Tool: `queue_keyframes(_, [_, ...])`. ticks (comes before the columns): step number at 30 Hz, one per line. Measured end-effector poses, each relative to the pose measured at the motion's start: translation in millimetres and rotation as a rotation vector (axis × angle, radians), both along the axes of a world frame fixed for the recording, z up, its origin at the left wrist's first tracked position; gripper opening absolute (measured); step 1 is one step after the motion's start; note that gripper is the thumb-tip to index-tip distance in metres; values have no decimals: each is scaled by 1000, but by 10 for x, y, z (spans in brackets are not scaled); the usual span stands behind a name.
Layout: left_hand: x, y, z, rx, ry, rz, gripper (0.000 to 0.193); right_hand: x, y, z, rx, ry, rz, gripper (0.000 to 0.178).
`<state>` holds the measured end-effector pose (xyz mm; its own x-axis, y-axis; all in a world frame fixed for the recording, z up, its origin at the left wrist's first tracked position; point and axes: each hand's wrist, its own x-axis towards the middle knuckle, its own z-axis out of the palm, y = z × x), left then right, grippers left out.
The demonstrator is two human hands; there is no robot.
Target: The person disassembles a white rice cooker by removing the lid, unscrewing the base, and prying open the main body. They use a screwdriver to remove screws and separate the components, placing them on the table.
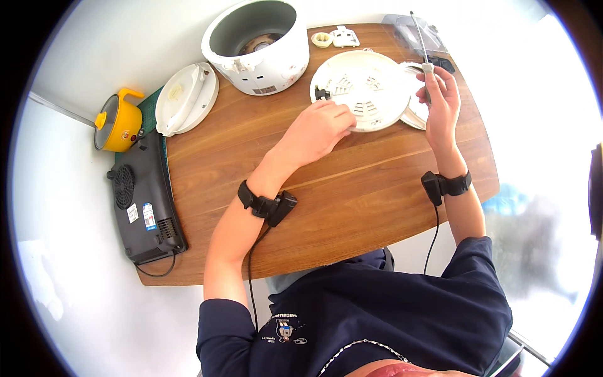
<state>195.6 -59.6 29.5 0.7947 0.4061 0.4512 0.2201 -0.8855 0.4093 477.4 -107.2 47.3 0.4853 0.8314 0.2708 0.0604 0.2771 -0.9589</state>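
My right hand is closed around the handle of a screwdriver, its metal shaft pointing up and away from me. My left hand is at the near left edge of a round cream vented base cover, fingers curled down; what they grip, if anything, is hidden. Just beyond those fingers a small black part shows at the cover's left edge. Partly under the cover's right side lies another round white part.
A white rice cooker body stands at the back, with small cream parts to its right. Left of it are a white lid, a yellow pot and an upturned black appliance. A clear plastic bag lies at the far right.
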Motion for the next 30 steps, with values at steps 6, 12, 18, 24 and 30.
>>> queue_keyframes(6, [-303,64,419,-332,-499,162,16,-106,308,304,213,179,-71,35])
queue_keyframes(12, [-822,253,842,-850,-1212,106,29,-658,575,771,341,213,34,28])
queue_keyframes(18, [-1116,352,944,-955,-1336,144,38,-1344,734,802,343,242,132,31])
queue_keyframes(24, [-1159,318,938,-1043,-1316,142,40,-1486,682,804,303,217,173,35])
queue_keyframes(30, [-986,283,897,-1135,-1324,76,40,-1282,712,721,247,322,223,34])
